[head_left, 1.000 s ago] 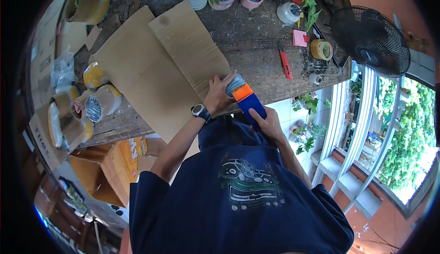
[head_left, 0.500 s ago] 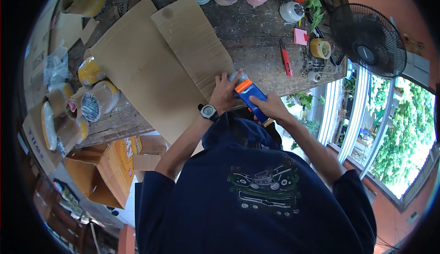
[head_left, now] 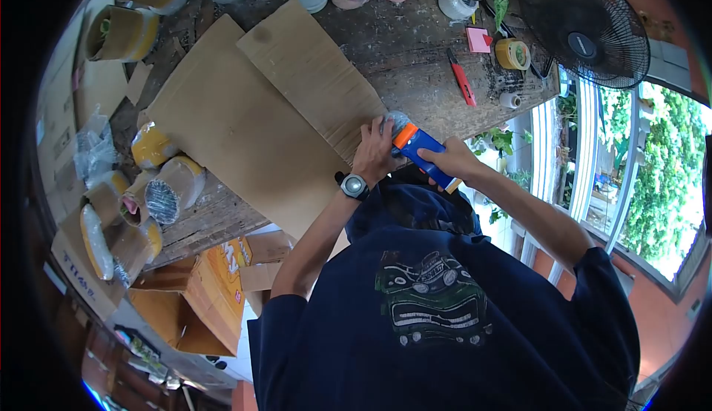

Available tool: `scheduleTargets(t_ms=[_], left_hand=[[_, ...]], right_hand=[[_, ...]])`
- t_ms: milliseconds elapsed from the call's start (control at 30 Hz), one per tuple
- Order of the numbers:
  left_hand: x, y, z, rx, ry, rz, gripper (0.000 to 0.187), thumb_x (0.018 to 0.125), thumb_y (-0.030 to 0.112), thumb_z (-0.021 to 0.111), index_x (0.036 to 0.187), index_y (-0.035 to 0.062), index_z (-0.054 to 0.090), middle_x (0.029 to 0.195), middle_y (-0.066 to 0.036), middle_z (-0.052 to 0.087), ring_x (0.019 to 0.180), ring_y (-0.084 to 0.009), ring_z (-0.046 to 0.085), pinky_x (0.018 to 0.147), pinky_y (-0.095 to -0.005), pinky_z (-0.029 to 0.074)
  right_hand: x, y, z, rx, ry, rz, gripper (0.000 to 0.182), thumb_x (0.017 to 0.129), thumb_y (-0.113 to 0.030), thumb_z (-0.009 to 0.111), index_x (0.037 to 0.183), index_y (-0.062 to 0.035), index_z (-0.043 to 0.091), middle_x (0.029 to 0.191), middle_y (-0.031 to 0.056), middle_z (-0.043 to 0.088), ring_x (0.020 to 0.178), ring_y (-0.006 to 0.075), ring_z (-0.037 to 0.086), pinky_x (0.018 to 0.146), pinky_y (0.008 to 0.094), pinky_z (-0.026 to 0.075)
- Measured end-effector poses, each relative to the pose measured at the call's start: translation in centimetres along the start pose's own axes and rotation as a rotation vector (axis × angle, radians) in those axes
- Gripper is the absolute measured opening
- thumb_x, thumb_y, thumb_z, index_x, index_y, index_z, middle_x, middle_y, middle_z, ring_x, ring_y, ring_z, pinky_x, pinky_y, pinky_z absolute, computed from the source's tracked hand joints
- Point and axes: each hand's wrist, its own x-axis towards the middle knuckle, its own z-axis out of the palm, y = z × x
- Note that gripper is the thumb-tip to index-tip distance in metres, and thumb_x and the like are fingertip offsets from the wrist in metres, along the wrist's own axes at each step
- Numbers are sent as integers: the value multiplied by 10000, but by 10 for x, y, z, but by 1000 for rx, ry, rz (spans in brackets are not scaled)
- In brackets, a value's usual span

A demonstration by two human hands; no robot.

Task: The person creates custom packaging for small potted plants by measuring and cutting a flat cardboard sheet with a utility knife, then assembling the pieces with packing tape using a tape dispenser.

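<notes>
Gripping a blue tool (head_left: 421, 144) with an orange band near one end, a person's right hand (head_left: 454, 163) is closed around it at the near edge of a worn wooden table (head_left: 423, 70). The band meets a clear-wrapped piece (head_left: 398, 120). The left hand (head_left: 374, 150), a watch (head_left: 354, 185) on its wrist, has bent fingers against that piece; from here I cannot tell whether they close around it. Just beside lies a cardboard strip (head_left: 311, 70), partly over a larger cardboard sheet (head_left: 245, 129). Beyond the tool, a red cutter (head_left: 462, 77) lies near pink notes (head_left: 478, 39), a small white roll (head_left: 510, 100) and a yellow-sided container (head_left: 512, 54). A black fan (head_left: 584, 37) is at the right.
</notes>
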Motion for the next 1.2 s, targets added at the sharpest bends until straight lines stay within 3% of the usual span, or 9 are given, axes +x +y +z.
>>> scheduleTargets(t_ms=[300, 433, 600, 667, 800, 1000, 1100, 1200], left_hand=[[22, 5, -29, 75, -246, 90, 951, 606, 340, 923, 1427, 167, 477, 1322, -226, 493, 1090, -448, 583, 907, -479, 539], [21, -7, -21, 9, -147, 136, 910, 632, 381, 898, 1412, 138, 497, 1295, -235, 517, 1120, -434, 574, 918, -478, 528], [21, 1, -32, -73, -182, 68, 870, 663, 375, 890, 1397, 114, 503, 1345, -268, 505, 1176, -441, 566, 958, -488, 504], [15, -14, -20, -35, -129, 146, 843, 682, 365, 882, 1389, 107, 502, 1375, -278, 486, 1175, -448, 566, 958, -490, 503], [12, -11, -20, 90, -97, 232, 756, 699, 354, 875, 1332, 100, 549, 1411, -300, 476, 1168, -471, 575, 944, -491, 517], [18, -8, -24, 35, -88, 218, 600, 674, 316, 888, 1198, 100, 691, 1342, -292, 564, 1112, -429, 639, 925, -453, 549], [21, 0, -26, 62, -70, 247, 620, 622, 259, 918, 1163, 56, 693, 1314, -253, 601, 1117, -402, 648, 913, -426, 560], [23, 4, -26, 67, -118, 199, 637, 628, 265, 909, 1211, 112, 703, 1311, -256, 598, 1124, -397, 644, 921, -435, 557]], right_hand=[[-10, -6, -3, -43, 57, -28, 424, 911, -304, 697, 908, 118, 658, 690, 154, 689, 565, 196, 698, 440, 310, 544], [11, 29, -12, -42, -31, -155, 436, 893, -350, 713, 911, 84, 685, 636, 116, 685, 569, 183, 700, 498, 293, 552], [34, 66, -20, -22, -84, -400, 503, 897, -453, 700, 942, 48, 708, 697, 104, 706, 611, 176, 710, 586, 296, 568], [44, 80, -16, 41, -94, -442, 538, 895, -493, 695, 936, 43, 712, 712, 105, 708, 623, 176, 708, 605, 302, 565], [49, 97, -10, 39, -42, -470, 576, 892, -530, 688, 911, 46, 712, 697, 109, 694, 623, 184, 694, 612, 309, 553], [53, 105, -8, -71, 9, -517, 587, 915, -552, 645, 914, 32, 707, 688, 104, 698, 626, 191, 701, 613, 309, 551], [32, 99, -18, -22, -67, -486, 600, 924, -569, 624, 902, 26, 705, 690, 94, 709, 639, 186, 712, 620, 305, 554], [17, 99, -17, 47, -77, -460, 610, 925, -558, 622, 885, 46, 699, 697, 104, 718, 642, 211, 725, 636, 328, 569]])
